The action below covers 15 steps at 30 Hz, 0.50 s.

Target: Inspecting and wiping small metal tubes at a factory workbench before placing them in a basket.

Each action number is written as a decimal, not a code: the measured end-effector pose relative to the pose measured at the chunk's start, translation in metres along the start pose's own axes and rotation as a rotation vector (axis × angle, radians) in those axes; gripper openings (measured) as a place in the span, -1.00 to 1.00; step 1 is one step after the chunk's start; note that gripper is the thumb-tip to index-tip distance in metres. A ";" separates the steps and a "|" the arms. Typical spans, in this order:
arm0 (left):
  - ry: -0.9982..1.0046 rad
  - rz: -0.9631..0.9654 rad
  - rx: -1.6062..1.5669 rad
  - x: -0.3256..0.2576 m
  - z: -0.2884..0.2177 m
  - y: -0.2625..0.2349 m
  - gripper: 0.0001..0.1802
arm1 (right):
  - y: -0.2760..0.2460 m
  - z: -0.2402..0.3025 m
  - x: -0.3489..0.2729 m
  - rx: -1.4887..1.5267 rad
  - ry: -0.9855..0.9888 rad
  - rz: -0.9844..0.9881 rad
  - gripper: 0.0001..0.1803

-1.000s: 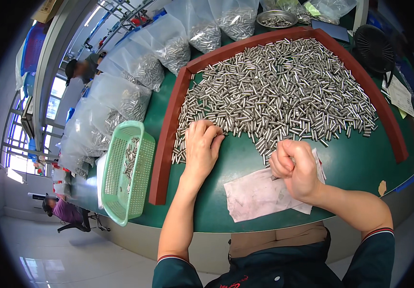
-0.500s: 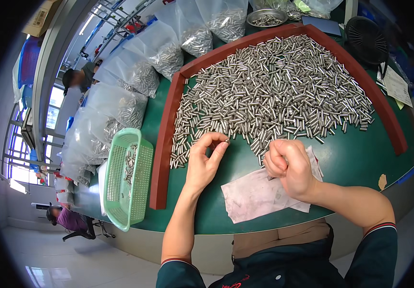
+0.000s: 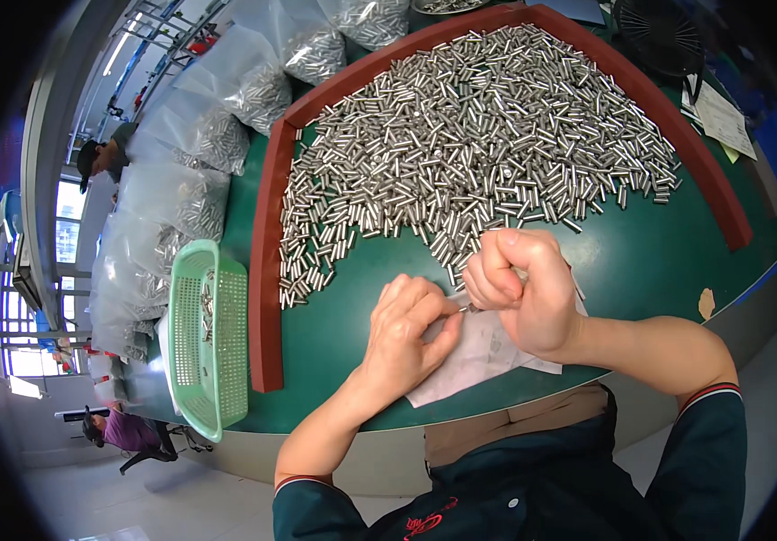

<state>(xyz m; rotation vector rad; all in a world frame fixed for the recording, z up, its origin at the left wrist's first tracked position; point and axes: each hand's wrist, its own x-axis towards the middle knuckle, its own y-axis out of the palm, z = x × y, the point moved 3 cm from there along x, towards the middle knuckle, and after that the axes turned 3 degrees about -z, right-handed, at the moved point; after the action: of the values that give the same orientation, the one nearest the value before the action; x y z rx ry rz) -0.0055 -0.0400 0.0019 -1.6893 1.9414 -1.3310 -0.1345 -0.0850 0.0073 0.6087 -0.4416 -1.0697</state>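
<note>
A broad pile of short silver metal pins (image 3: 497,135) covers the green table in front of me. My left hand (image 3: 406,332) pinches a small metal pin (image 3: 465,308) between thumb and forefinger, its end just showing. Close against it on the right, my right hand (image 3: 533,293) is closed in a fist, and what it may hold is hidden inside the fingers. Beneath both hands lies a stained whitish cloth (image 3: 461,361).
Dark red bars (image 3: 267,270) frame the pile. On the left stands a green plastic basket (image 3: 233,361) with some pins in it. Clear bags of pins (image 3: 181,194) line the far left edge. A black fan (image 3: 659,36) stands far right; two people sit in the background.
My left hand has moved right and slightly down, from beside the pile's edge to against my right fist. The whole view has shifted, so the table and pile appear further left and up.
</note>
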 end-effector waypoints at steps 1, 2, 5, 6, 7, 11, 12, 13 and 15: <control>0.000 -0.002 0.011 0.001 0.000 0.002 -0.87 | -0.001 -0.001 0.000 -0.004 0.000 -0.012 -0.60; -0.003 0.004 0.008 -0.001 0.001 0.002 -0.87 | -0.002 -0.005 0.000 -0.006 0.019 -0.015 -0.60; -0.008 -0.031 0.047 -0.003 0.001 0.003 -0.87 | -0.003 -0.009 0.001 -0.009 0.038 -0.023 -0.61; -0.006 -0.028 0.042 -0.002 -0.001 0.004 -0.87 | -0.004 -0.007 0.000 -0.007 0.038 -0.027 -0.61; -0.001 -0.032 0.046 -0.002 -0.002 0.004 -0.87 | -0.004 -0.006 0.000 -0.005 0.037 -0.031 -0.60; 0.002 -0.041 0.063 -0.003 -0.001 0.004 -0.87 | -0.005 -0.011 0.001 -0.009 0.034 -0.026 -0.60; 0.002 -0.040 0.062 -0.003 -0.001 0.004 -0.87 | -0.004 -0.011 0.001 -0.004 0.036 -0.024 -0.60; -0.003 -0.039 0.060 -0.003 -0.001 0.003 -0.87 | -0.004 -0.011 0.001 0.001 0.038 -0.022 -0.60; -0.006 -0.040 0.056 -0.002 -0.002 0.004 -0.87 | -0.004 -0.009 0.000 0.001 0.033 -0.027 -0.60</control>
<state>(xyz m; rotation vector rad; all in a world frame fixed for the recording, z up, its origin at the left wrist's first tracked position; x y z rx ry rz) -0.0084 -0.0374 -0.0010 -1.7122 1.8589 -1.3793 -0.1315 -0.0842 -0.0022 0.6340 -0.4059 -1.0836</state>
